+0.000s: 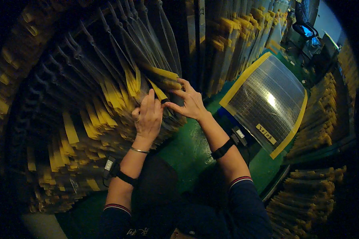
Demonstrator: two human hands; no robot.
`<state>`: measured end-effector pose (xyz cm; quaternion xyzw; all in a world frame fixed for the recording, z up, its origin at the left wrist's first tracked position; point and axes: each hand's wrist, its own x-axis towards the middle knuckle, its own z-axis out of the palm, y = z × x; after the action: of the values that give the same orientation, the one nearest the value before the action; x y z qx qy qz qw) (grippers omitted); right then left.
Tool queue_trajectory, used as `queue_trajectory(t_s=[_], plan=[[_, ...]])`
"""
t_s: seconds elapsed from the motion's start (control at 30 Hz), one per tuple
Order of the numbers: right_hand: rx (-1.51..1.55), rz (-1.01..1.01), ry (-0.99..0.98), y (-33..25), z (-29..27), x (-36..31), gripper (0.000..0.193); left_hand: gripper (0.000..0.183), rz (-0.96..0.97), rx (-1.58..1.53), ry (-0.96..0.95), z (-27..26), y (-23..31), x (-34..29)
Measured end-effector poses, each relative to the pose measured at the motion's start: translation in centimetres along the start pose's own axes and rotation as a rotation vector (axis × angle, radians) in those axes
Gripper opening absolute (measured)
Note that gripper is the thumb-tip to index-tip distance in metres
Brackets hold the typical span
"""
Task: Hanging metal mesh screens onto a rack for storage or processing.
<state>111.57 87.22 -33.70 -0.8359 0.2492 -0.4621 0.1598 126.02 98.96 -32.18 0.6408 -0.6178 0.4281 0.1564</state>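
Observation:
Clear, floppy sheets with yellow-taped edges (113,95) hang in a dense row at my left. My left hand (148,117) lies against them, its fingers close together and pointing up; what they grip is hidden. Beside it, my right hand (189,101) has its fingers on the yellow edge of one hanging sheet (163,73), its thumb lower down by the left hand. Between the two hands another yellow edge (158,91) stands out beside a dark gap. Each forearm wears a black strap with a small device; a bracelet circles my left wrist.
A large see-through gridded sheet (267,99) with yellow borders and a small label lies at my right over the green floor (191,147). More yellow-edged sheets hang at the back (235,36) and in stacks at the right (313,119). A dark post (202,28) stands ahead.

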Motion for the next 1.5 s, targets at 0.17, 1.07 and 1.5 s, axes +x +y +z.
queue_trajectory(t_s=[0.17, 1.07, 1.5], plan=[[0.032, 0.068, -0.016, 1.5, 0.7, 0.2, 0.022, 0.024, 0.095, 0.005, -0.021, -0.1, -0.1, 0.0], [-0.035, 0.142, -0.262, 2.4, -0.5, 0.2, 0.039, 0.027, 0.479, -0.306, -0.227, 1.4, 4.8, -0.1], [-0.138, 0.252, -0.365, 0.2, -1.3, -0.9, 0.042, 0.021, 0.122, 0.098, -0.417, 10.6, 7.5, -5.2]])
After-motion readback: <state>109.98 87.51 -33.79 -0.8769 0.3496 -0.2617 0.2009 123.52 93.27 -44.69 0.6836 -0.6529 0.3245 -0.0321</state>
